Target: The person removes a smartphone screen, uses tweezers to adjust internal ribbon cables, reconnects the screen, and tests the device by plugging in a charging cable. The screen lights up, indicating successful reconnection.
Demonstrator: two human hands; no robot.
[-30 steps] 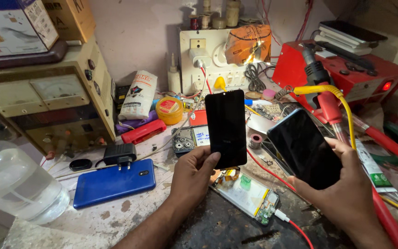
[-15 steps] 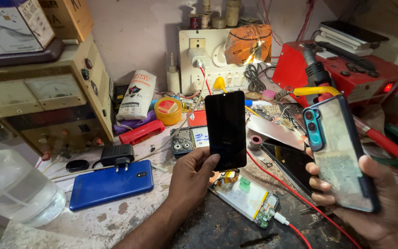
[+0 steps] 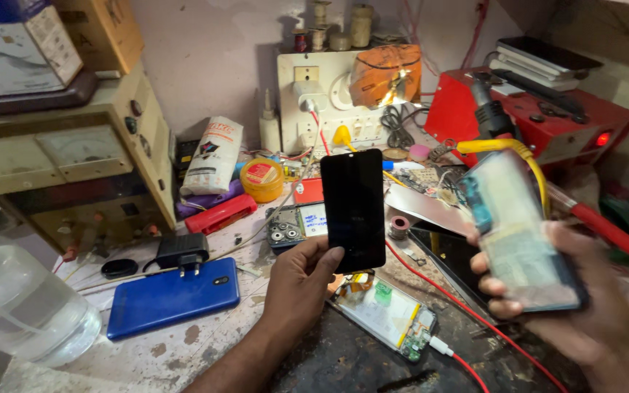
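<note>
1. Left hand (image 3: 296,284): fingers pinch the lower edge of a black screen panel (image 3: 353,209), held upright above the surface (image 3: 205,342). Best gripped by the edges, glass untouched.
2. Right hand (image 3: 569,306): fingers wrap a blurred phone (image 3: 522,233) in a clear case; steady it.
3. Count: one opened phone (image 3: 387,314) under the panel, one blue phone (image 3: 172,297), one black charger (image 3: 182,251).

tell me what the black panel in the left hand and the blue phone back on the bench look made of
Flat black rectangular panel: probably glass, glossy and smooth, thin, held upright in the left hand. Blue rectangular phone back: likely plastic, with an even colour and a soft satin sheen; it lies flat on the worn bench.
</note>
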